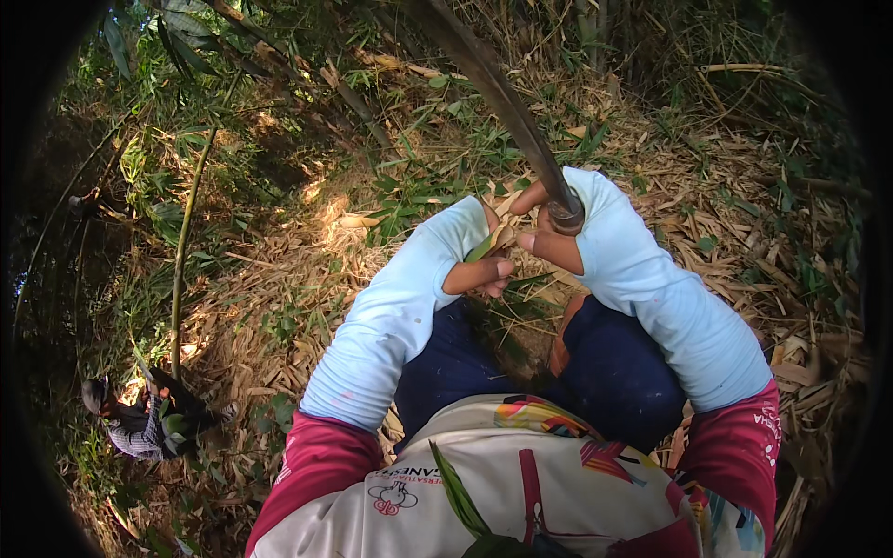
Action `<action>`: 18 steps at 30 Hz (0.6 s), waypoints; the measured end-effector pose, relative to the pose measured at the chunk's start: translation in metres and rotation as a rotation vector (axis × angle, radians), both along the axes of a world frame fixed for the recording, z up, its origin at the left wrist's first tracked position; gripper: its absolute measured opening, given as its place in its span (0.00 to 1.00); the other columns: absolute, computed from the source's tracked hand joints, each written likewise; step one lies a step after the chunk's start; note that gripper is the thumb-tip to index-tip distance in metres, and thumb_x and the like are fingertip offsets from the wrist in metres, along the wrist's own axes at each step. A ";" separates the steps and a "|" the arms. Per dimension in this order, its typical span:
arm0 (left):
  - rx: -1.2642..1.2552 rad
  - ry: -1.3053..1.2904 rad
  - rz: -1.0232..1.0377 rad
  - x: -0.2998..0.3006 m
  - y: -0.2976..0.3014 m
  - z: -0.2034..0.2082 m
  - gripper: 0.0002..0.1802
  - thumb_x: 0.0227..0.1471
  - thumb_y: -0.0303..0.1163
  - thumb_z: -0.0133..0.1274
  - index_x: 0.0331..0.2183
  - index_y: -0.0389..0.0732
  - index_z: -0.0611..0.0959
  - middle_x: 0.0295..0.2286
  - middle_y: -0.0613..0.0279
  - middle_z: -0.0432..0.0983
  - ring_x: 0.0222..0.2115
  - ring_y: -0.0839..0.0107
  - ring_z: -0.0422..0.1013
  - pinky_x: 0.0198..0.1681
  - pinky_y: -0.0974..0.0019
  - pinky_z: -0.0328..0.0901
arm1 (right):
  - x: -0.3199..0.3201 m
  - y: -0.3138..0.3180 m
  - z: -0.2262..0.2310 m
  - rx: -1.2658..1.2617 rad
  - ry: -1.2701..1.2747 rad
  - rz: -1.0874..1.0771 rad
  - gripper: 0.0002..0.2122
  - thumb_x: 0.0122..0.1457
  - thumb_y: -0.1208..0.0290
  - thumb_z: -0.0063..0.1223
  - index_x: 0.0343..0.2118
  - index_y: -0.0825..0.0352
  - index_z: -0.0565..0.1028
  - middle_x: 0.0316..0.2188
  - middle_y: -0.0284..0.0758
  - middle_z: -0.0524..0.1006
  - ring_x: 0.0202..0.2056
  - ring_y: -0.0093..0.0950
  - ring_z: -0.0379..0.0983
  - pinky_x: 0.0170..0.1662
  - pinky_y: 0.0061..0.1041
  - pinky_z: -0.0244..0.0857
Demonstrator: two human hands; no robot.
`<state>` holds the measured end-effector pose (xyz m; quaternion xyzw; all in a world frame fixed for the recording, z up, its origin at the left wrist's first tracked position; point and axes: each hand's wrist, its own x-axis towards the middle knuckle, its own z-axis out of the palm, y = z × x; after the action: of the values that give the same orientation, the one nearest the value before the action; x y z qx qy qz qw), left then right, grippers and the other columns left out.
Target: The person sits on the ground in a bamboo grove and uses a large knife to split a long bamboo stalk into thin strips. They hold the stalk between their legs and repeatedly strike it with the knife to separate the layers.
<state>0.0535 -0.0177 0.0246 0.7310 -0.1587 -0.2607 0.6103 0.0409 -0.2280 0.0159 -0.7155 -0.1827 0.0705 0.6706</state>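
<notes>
Both of my hands meet in front of my knees, with light blue sleeves covering them partway over the palms. My right hand point(556, 242) is closed around the lower end of a long, dark, slightly curved blade, which looks like a machete point(507, 98). From my fist it reaches up and away to the top edge. A pale green and yellow bamboo leaf point(491, 241) lies between my hands. The fingers of my left hand point(481, 272) are bent around its lower part. My right fingertips come close to the leaf's upper end; whether they touch it, I cannot tell.
Dry leaves point(670, 209) and green shoots cover the ground around me. A thin bamboo stalk point(186, 232) rises on the left, beside another person point(149, 418) low to the ground. Dense bamboo stems stand at the back. A green leaf point(458, 488) lies against my shirt.
</notes>
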 end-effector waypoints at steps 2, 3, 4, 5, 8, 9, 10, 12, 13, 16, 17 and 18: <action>-0.012 0.045 -0.025 0.002 0.000 0.000 0.20 0.47 0.30 0.59 0.41 0.34 0.71 0.25 0.59 0.75 0.24 0.74 0.74 0.27 0.74 0.69 | 0.000 0.001 -0.002 0.031 0.004 0.018 0.09 0.53 0.79 0.60 0.35 0.70 0.73 0.20 0.28 0.73 0.23 0.15 0.69 0.26 0.18 0.63; 0.018 0.065 -0.046 0.005 0.001 -0.001 0.22 0.50 0.30 0.57 0.46 0.35 0.70 0.26 0.61 0.76 0.24 0.75 0.75 0.28 0.74 0.70 | -0.001 0.004 0.000 0.069 0.027 0.032 0.08 0.53 0.80 0.59 0.35 0.70 0.72 0.21 0.30 0.74 0.24 0.16 0.71 0.26 0.18 0.64; 0.048 0.085 -0.067 0.006 0.002 -0.001 0.24 0.53 0.31 0.55 0.51 0.35 0.70 0.26 0.62 0.77 0.25 0.75 0.75 0.28 0.74 0.70 | -0.002 0.006 0.001 0.107 0.050 0.045 0.08 0.53 0.80 0.59 0.34 0.71 0.72 0.22 0.31 0.75 0.25 0.17 0.72 0.27 0.19 0.66; 0.048 0.093 -0.051 0.006 0.001 0.000 0.21 0.52 0.30 0.56 0.46 0.34 0.71 0.26 0.59 0.77 0.25 0.74 0.76 0.28 0.74 0.70 | -0.002 0.007 0.001 0.095 0.049 0.050 0.08 0.53 0.80 0.59 0.34 0.71 0.72 0.22 0.33 0.76 0.26 0.19 0.73 0.28 0.20 0.67; 0.027 0.097 -0.017 0.005 -0.001 0.001 0.15 0.49 0.29 0.57 0.37 0.32 0.73 0.26 0.54 0.78 0.25 0.71 0.76 0.29 0.74 0.69 | -0.001 0.011 0.000 0.119 0.090 0.079 0.07 0.53 0.80 0.59 0.33 0.72 0.71 0.23 0.34 0.77 0.27 0.20 0.75 0.30 0.20 0.69; 0.006 0.084 -0.016 0.005 0.000 -0.003 0.15 0.49 0.30 0.57 0.37 0.31 0.74 0.26 0.54 0.78 0.25 0.71 0.76 0.28 0.74 0.69 | -0.001 0.013 -0.001 0.168 0.132 0.097 0.07 0.53 0.78 0.60 0.32 0.71 0.72 0.23 0.34 0.77 0.27 0.20 0.74 0.30 0.20 0.68; -0.015 0.072 -0.014 0.005 0.000 -0.005 0.16 0.50 0.31 0.57 0.37 0.31 0.74 0.25 0.54 0.78 0.25 0.72 0.76 0.28 0.74 0.69 | 0.000 0.014 -0.002 0.219 0.174 0.115 0.07 0.53 0.77 0.60 0.31 0.70 0.72 0.22 0.33 0.77 0.26 0.19 0.73 0.29 0.19 0.67; -0.029 0.007 0.032 0.000 0.000 -0.004 0.17 0.51 0.35 0.57 0.37 0.31 0.75 0.24 0.55 0.78 0.24 0.73 0.75 0.27 0.75 0.67 | 0.004 0.013 -0.007 0.040 0.050 0.023 0.08 0.53 0.74 0.62 0.30 0.69 0.73 0.22 0.31 0.76 0.25 0.18 0.71 0.28 0.19 0.65; -0.039 -0.024 0.050 -0.001 0.000 -0.004 0.19 0.52 0.38 0.57 0.37 0.31 0.76 0.23 0.56 0.78 0.23 0.73 0.75 0.27 0.75 0.67 | 0.006 0.012 -0.010 -0.051 -0.012 -0.027 0.08 0.52 0.72 0.63 0.29 0.68 0.74 0.21 0.30 0.75 0.24 0.17 0.70 0.27 0.19 0.64; 0.090 -0.140 0.061 0.000 0.005 0.000 0.22 0.53 0.44 0.55 0.36 0.32 0.77 0.20 0.59 0.75 0.21 0.75 0.72 0.24 0.74 0.65 | 0.011 0.007 -0.017 -0.039 -0.006 -0.079 0.08 0.52 0.70 0.63 0.29 0.66 0.75 0.20 0.28 0.74 0.22 0.17 0.66 0.26 0.20 0.61; 0.090 -0.136 0.084 0.000 0.007 -0.001 0.22 0.54 0.45 0.54 0.36 0.32 0.78 0.19 0.60 0.74 0.20 0.75 0.71 0.24 0.74 0.64 | 0.011 0.005 -0.016 -0.106 -0.055 -0.127 0.07 0.52 0.70 0.62 0.29 0.66 0.75 0.20 0.28 0.73 0.22 0.17 0.65 0.26 0.21 0.61; 0.090 -0.131 0.107 -0.001 0.008 -0.004 0.22 0.54 0.46 0.54 0.36 0.33 0.78 0.18 0.62 0.73 0.19 0.76 0.70 0.23 0.74 0.63 | 0.011 0.003 -0.013 -0.173 -0.105 -0.175 0.07 0.52 0.71 0.62 0.30 0.66 0.75 0.20 0.28 0.73 0.22 0.18 0.65 0.27 0.21 0.61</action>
<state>0.0529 -0.0097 0.0204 0.7805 -0.1471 -0.1861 0.5784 0.0515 -0.2253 0.0030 -0.7866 -0.1474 -0.0103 0.5996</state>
